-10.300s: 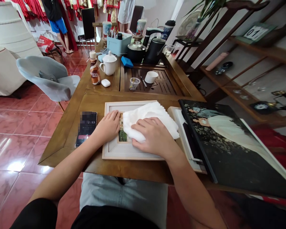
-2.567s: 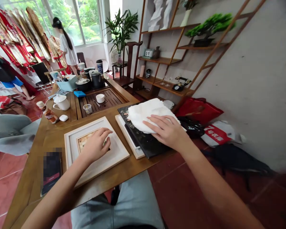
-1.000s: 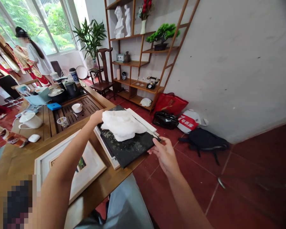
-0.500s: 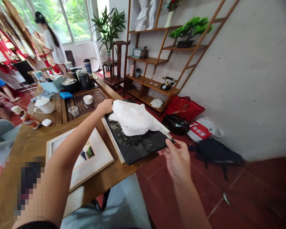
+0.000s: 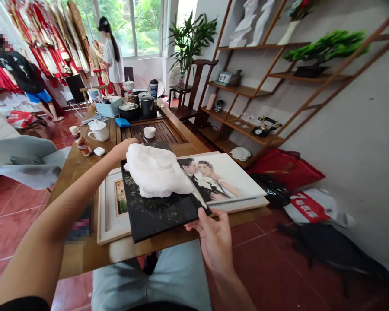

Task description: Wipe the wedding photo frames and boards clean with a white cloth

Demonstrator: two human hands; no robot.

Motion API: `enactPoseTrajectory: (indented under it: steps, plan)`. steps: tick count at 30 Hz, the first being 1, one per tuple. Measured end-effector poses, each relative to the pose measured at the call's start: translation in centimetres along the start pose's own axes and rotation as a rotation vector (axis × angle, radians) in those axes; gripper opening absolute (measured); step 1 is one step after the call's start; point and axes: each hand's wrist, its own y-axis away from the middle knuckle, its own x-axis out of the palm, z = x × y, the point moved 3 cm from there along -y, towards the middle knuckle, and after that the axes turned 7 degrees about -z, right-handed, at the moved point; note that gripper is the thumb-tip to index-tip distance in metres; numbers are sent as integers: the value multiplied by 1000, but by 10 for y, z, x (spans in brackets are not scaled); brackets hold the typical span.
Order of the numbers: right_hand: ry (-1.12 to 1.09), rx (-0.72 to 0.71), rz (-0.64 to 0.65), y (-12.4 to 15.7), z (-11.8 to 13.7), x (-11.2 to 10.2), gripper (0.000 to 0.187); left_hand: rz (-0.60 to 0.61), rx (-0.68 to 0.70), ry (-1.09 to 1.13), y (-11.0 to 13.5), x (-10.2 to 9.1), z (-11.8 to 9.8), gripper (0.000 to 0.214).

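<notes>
A thin black board (image 5: 158, 218), speckled with pale bits, is held tilted above the table. On top of it rests a crumpled white fluffy wad (image 5: 157, 170), whose material I cannot tell. My left hand (image 5: 127, 148) grips the board's far left edge, its fingers partly hidden by the wad. With thumb above and fingers below, my right hand (image 5: 214, 235) pinches the near right corner. Under the board's left side lies a light-framed picture (image 5: 107, 231). To the right, a couple's photo print (image 5: 240, 170) lies on a pale wooden frame (image 5: 249, 205), partly covered by the board.
On the wooden table (image 5: 84, 255) stand a white lidded cup (image 5: 99, 131), a drink bottle (image 5: 83, 144) and a small white bowl (image 5: 149, 131). Bags (image 5: 314, 205) lie on the floor at right, below a wooden shelf (image 5: 240, 88). Two people stand at the back left.
Both hands have carried the black board and wad leftward over the framed picture, uncovering the photo print at right. The view has turned left.
</notes>
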Motion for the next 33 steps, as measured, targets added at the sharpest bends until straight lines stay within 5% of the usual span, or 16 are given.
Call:
enactPoseTrajectory:
  steps: [5, 11, 24, 33]
  plan:
    - [71, 51, 79, 19, -25, 15, 56, 53, -168, -75, 41, 5, 34, 42]
    - [137, 84, 103, 25, -44, 18, 59, 88, -236, -55, 66, 23, 46, 49]
    - [228, 97, 101, 24, -56, 14, 65, 98, -294, 15, 66, 48, 52, 57]
    - [531, 15, 208, 24, -38, 3, 62, -16, -265, 98, 67, 34, 42, 39]
